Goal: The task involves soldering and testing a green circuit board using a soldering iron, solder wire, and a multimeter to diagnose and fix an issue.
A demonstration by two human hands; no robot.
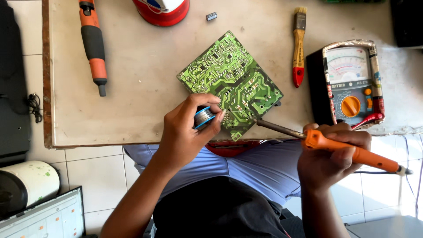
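I see my left hand (187, 132) curled around a small spool of solder wire (203, 117), thumb and fingers pinching its blue-rimmed sides, with a thin strand of wire running out from the spool toward the iron's tip; just beyond the fingertips lies a green circuit board (231, 81), solder side up and turned at an angle on the worktable (145, 79), its near corner touching my fingers; my right hand (335, 154) is closed in a full grip on the orange handle of a soldering iron (328, 145), whose dark metal shaft reaches out to the left of that hand until its tip meets the board's near edge, close beside the left fingertips; just beyond the right hand sits an analog multimeter (352, 81) with an orange dial, a red probe resting at its near corner; farther out from the right hand, between board and meter, lies a small paintbrush (299, 46) with a red-tipped wooden handle; well beyond the left hand, toward its outer side, an orange and black screwdriver (93, 44) lies on the table, and a red and white can (162, 11) stands at the far edge.
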